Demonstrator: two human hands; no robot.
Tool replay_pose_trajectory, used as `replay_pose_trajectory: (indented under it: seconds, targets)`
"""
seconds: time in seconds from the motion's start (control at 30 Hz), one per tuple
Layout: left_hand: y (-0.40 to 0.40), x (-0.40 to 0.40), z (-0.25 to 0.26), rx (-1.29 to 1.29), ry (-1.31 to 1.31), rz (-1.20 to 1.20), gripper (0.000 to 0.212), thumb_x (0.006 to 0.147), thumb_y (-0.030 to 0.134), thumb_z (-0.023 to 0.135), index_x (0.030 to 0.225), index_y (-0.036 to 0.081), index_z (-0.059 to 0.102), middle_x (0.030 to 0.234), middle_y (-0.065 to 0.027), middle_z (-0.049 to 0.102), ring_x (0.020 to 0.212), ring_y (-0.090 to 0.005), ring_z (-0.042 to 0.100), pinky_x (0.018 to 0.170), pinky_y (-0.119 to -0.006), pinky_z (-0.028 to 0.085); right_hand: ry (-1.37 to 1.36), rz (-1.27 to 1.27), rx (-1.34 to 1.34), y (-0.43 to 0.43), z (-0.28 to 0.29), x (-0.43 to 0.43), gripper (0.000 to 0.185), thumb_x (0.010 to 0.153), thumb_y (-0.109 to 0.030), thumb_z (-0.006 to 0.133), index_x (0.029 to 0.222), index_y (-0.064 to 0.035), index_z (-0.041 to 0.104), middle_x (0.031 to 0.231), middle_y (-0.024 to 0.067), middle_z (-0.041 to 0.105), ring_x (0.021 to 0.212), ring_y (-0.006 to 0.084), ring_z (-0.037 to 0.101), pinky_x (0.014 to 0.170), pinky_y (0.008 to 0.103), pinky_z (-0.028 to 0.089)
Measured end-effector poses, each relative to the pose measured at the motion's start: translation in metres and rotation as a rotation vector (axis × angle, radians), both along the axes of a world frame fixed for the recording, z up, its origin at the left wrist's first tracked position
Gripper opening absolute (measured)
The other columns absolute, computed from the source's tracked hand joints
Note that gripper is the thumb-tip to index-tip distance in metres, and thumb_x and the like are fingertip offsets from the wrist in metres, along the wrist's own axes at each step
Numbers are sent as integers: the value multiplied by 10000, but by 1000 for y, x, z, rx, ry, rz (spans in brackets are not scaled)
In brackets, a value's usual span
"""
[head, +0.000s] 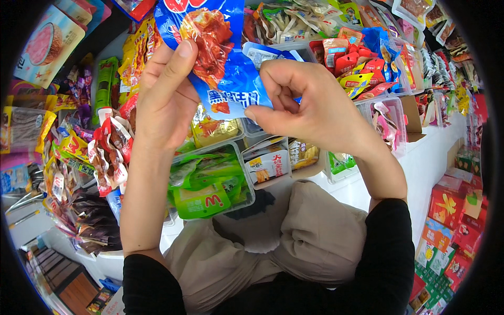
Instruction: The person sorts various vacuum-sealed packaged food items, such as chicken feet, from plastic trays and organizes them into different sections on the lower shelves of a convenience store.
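A blue plastic snack packet (220,84) printed with a picture of glazed meat is held up before me, its top cut off by the picture's edge. My left hand (163,90) grips its left side, thumb flat on the front. At the lower right corner, my right hand (311,100) pinches the packet between thumb and curled fingers. Another blue and white packet (262,55) shows partly behind my right hand. Below the packet lie gold packets (215,132), and nearer me several green packets (204,199) fill a clear plastic bin (247,179).
White packets (267,167) stand in a bin beside the green ones. Red and yellow packets (360,80) fill a bin at right. Red-and-white packets (110,149) hang or lie left of my forearm. Red boxes (445,206) are stacked at far right. My knees (323,232) are close to the bins.
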State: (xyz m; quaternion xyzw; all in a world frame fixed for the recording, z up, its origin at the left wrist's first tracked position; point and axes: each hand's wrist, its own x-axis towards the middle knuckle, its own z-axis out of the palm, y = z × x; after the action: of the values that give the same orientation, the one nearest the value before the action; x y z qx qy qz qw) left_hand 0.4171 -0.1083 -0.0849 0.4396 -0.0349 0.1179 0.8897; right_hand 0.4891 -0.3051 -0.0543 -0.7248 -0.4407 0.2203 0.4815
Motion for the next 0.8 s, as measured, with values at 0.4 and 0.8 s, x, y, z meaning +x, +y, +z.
replay_pose_trajectory:
  seconds: [0.4, 0.8]
  targets:
    - [50, 5, 6, 116, 50, 398, 257, 922, 114, 524, 1142, -15, 559, 1174, -96, 595, 1073, -150, 567, 961, -299, 427, -535, -245, -426, -46, -46, 29, 444, 835, -412, 610, 996, -6, 527, 813, 133, 600, 707, 310, 615, 601, 377, 482]
    - [40, 17, 4, 70, 86, 380, 270, 919, 120, 529, 1148, -22, 555, 1186, -98, 588, 1107, -151, 546, 988, -292, 401, -447, -131, -339, -45, -58, 19, 457, 776, -227, 686, 1111, 4, 478, 915, 223, 595, 860, 403, 586, 737, 443, 473]
